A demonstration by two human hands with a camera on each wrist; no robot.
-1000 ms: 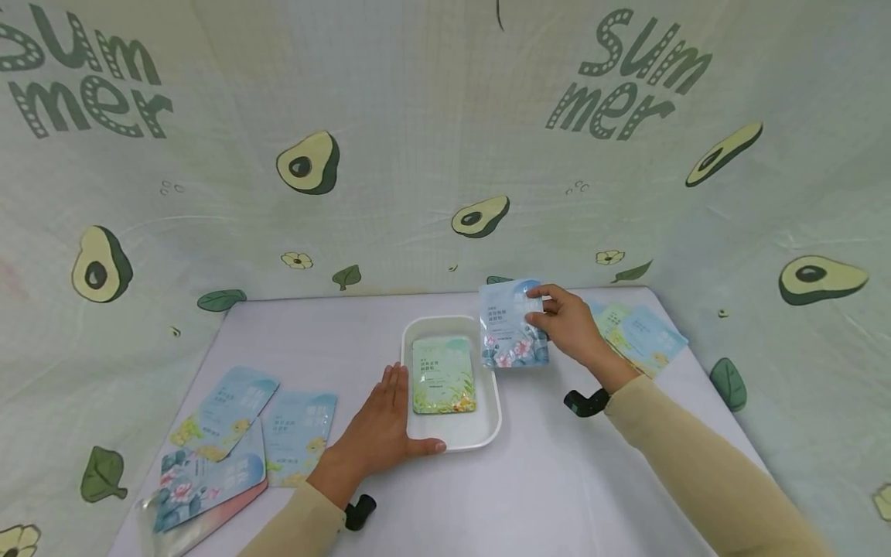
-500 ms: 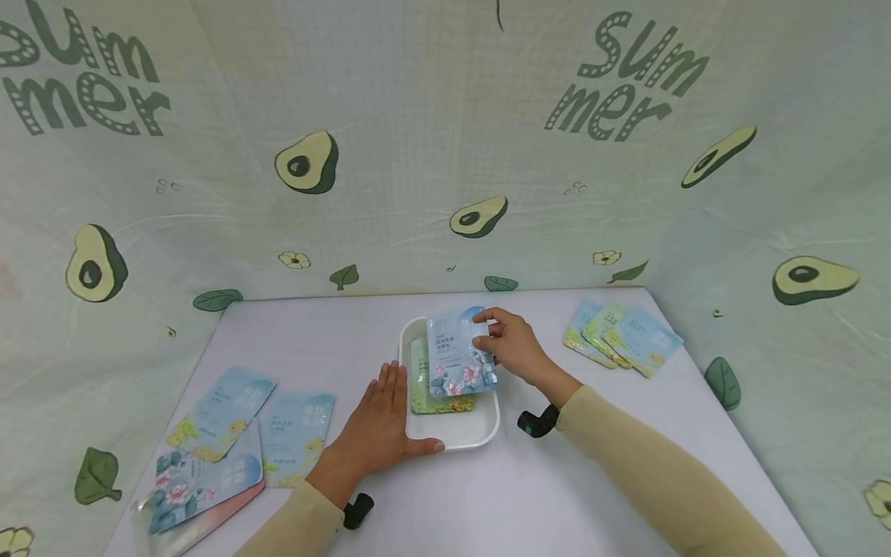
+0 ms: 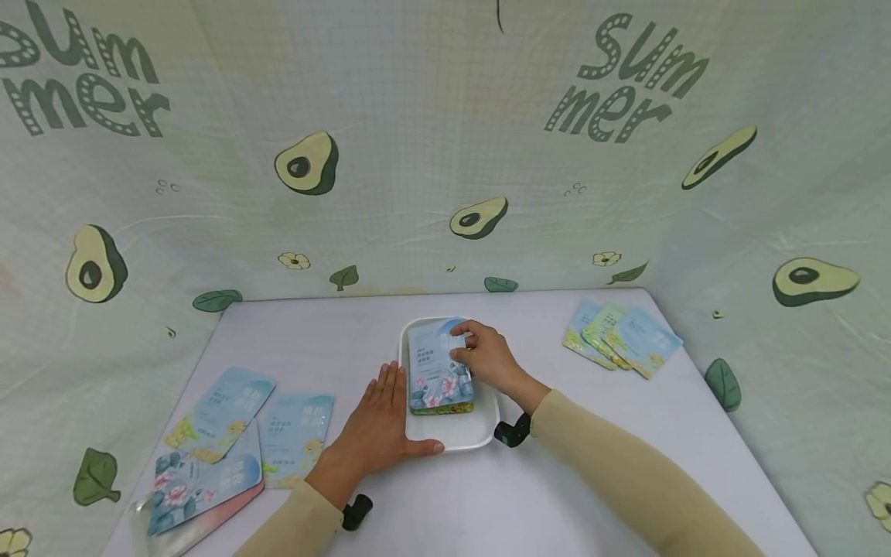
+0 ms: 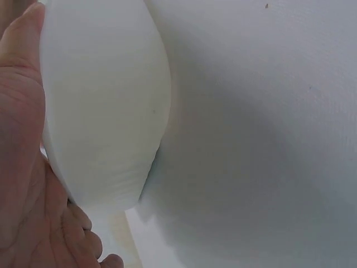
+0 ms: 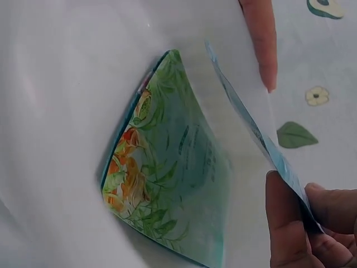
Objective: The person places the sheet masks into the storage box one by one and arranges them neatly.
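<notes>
Blue packet nearly hides a green packet in the head view.

I count one table, one white tray and two black wrist cameras. My right fingers pinch one blue floral packet, with at least one green packet below. To my right lie two blue sachets and one green sachet; to my left, three blue pouches and one pink-and-silver pouch.
</notes>
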